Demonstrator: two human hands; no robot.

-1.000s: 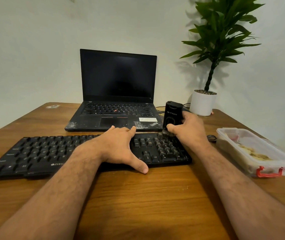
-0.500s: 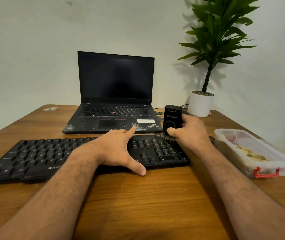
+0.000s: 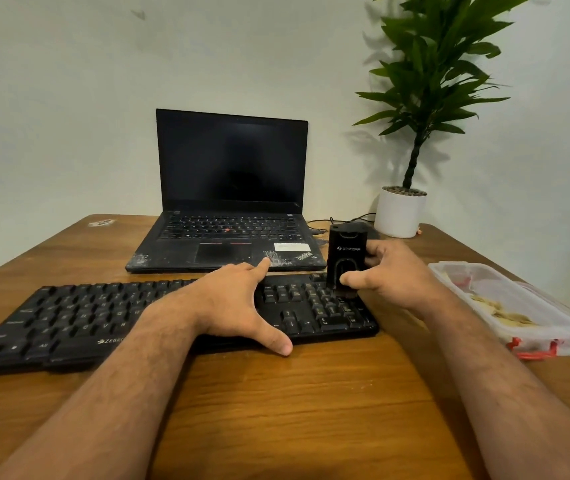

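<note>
A black handheld device [image 3: 345,252] is held upright by the right hand [image 3: 392,277], with thumb and fingers curled round it. Its lower end, seemingly bristled, is set on the number pad of the black keyboard [image 3: 69,317]. The keyboard is pressed by the left hand [image 3: 231,303], which is laid flat with its fingers spread.

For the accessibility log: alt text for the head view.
The right hand grips a black handheld cleaner upright on a keyboard; the left hand rests flat on it. A dark laptop stands open behind.
</note>
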